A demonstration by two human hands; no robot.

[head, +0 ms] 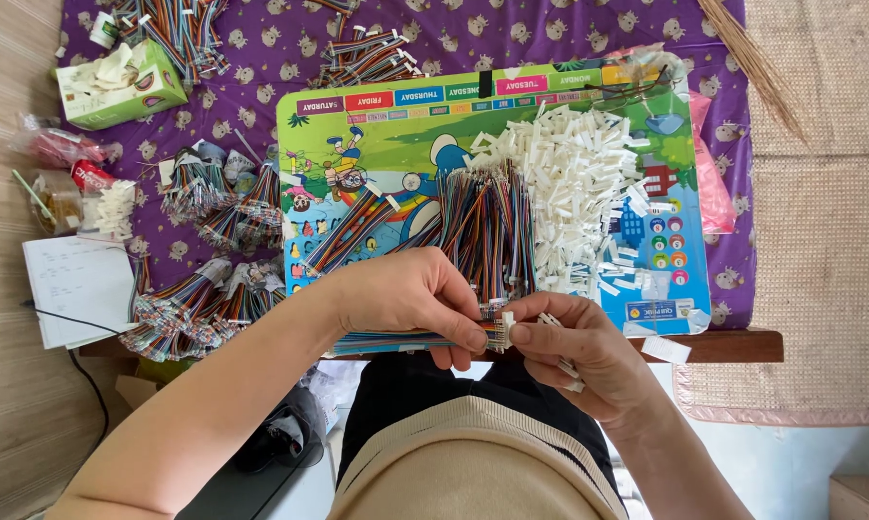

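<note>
While both hands meet at lower centre, left hand (410, 294) fingers pinching a rainbow ribbon cable (396, 341), right hand (579, 351) fingers closed on a white connector (499, 330), purple-clothed counter (512, 39), cartoon board (396, 144), woven mat (825, 221) at right.

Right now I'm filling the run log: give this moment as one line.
left hand: pinches ribbon wire end | right hand: holds white connector against it | connector pile on board

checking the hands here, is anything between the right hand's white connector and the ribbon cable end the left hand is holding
Nothing visible. The left hand pinches the ribbon cable end, and the right hand holds the white connector right against it; they meet with no gap or object between them.
</note>
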